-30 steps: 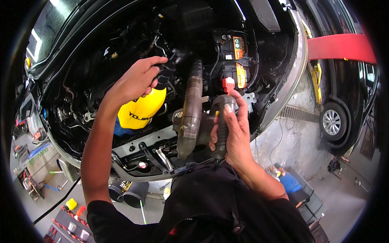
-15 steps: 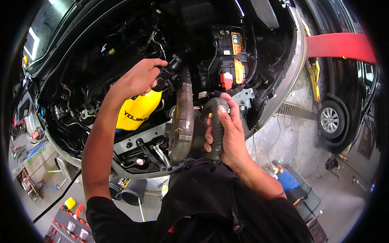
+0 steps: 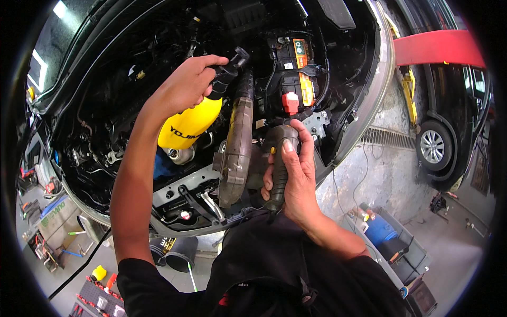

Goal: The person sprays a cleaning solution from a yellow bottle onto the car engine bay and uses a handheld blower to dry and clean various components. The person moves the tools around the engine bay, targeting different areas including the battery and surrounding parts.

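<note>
My left hand (image 3: 182,84) is closed around the neck of a yellow spray bottle (image 3: 191,124) with a black spray head (image 3: 232,66). The bottle hangs tilted over the engine bay, its nozzle toward the far right. My right hand (image 3: 298,177) is wrapped round a dark, ribbed tool handle (image 3: 282,171) with a small yellow button. Thumb and forefinger lie along its top, and its far end is hard to make out. Between the hands runs a long dark plastic duct (image 3: 236,153). Below the bottle, a blue surface (image 3: 162,165) is partly hidden by my forearm.
A battery (image 3: 293,74) with a red terminal cover (image 3: 290,103) sits beyond my right hand. The car's front edge (image 3: 195,230) curves close to my body. A red lift arm (image 3: 441,47), a grey bin (image 3: 409,253) and black buckets (image 3: 181,252) stand around the car.
My left hand has moved the spray bottle up and to the right, baring a metal cap and blue surface beneath it. The right hand keeps its grip on the handle, and the view has shifted slightly.
</note>
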`<state>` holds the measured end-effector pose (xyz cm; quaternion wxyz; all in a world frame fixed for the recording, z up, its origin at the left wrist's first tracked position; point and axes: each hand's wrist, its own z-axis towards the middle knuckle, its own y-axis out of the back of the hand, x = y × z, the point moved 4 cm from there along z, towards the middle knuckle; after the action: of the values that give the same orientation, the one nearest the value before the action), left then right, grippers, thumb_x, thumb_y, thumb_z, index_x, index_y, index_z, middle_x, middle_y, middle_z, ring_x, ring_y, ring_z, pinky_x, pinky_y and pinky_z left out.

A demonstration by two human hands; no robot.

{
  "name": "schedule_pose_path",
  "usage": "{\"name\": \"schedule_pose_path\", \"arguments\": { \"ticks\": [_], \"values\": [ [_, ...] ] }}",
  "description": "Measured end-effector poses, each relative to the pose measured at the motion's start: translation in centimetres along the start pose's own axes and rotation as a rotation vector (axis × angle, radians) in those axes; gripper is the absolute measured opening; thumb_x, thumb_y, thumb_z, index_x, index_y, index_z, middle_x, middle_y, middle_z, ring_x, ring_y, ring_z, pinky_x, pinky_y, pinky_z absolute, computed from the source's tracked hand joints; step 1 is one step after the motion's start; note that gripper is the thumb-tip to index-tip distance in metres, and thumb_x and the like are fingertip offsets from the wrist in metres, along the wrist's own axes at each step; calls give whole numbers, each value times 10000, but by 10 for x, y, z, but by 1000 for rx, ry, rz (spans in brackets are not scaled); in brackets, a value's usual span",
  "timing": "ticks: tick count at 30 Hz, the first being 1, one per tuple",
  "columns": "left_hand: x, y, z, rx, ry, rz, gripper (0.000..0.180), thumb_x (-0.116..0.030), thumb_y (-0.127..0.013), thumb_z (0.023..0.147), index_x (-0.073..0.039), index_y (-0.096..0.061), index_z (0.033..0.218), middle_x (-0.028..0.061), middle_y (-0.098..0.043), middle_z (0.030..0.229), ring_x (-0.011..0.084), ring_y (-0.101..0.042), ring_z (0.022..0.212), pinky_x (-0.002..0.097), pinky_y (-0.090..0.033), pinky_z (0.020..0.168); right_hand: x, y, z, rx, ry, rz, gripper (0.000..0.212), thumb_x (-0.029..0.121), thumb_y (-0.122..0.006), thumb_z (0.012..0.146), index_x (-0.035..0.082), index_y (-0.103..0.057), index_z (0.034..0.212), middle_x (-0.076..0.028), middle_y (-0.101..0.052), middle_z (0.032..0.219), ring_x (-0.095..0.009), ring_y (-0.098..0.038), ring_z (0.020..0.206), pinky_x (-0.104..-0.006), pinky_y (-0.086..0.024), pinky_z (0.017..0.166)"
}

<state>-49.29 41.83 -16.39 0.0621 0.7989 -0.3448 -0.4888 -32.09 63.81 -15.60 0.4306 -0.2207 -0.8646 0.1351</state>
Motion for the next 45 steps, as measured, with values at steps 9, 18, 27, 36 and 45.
{"name": "schedule_pose_path", "arguments": {
  "ticks": [9, 18, 27, 36, 45],
  "values": [
    [-3, -9, 12, -15, 54, 79, 481, -135, -425, 1050, -95, -595, 1498, 11, -581, 699, 52, -498, 538, 225, -462, 547, -6, -6, -4, -21, -24, 26, 557, 323, -539, 1122, 303, -254, 1600, -80, -570, 976, -142, -591, 572, -316, -513, 440],
    [6, -4, 5, -7, -8, -23, 509, -113, -424, 1013, -61, -593, 1490, 7, -566, 682, 66, -475, 515, 248, -438, 529, -21, -8, -15, 30, 11, 1, 585, 350, -543, 1119, 283, -224, 1605, -76, -558, 991, -141, -592, 582, -312, -524, 449],
    [7, -8, 11, -56, 17, 32, 502, -108, -409, 1027, -79, -603, 1489, -13, -557, 643, 41, -476, 494, 213, -429, 502, -22, -9, -26, 17, 2, 2, 576, 335, -534, 1122, 284, -218, 1601, -71, -550, 989, -145, -594, 594, -320, -534, 462],
    [20, -14, -29, 185, 104, 104, 510, -104, -418, 1017, -79, -600, 1492, 9, -549, 632, 54, -469, 480, 228, -420, 482, -28, -15, -58, -39, -95, 92, 557, 289, -495, 1129, 278, -196, 1599, -107, -552, 1027, -186, -594, 639, -379, -573, 510],
    [33, -27, -54, 353, 35, 29, 533, -61, -459, 982, -77, -606, 1493, 15, -547, 638, 68, -426, 462, 244, -375, 460, -25, -13, -112, -128, -92, 123, 537, 270, -492, 1131, 248, -194, 1577, -104, -529, 1003, -175, -602, 641, -387, -616, 524]
  ]
}}
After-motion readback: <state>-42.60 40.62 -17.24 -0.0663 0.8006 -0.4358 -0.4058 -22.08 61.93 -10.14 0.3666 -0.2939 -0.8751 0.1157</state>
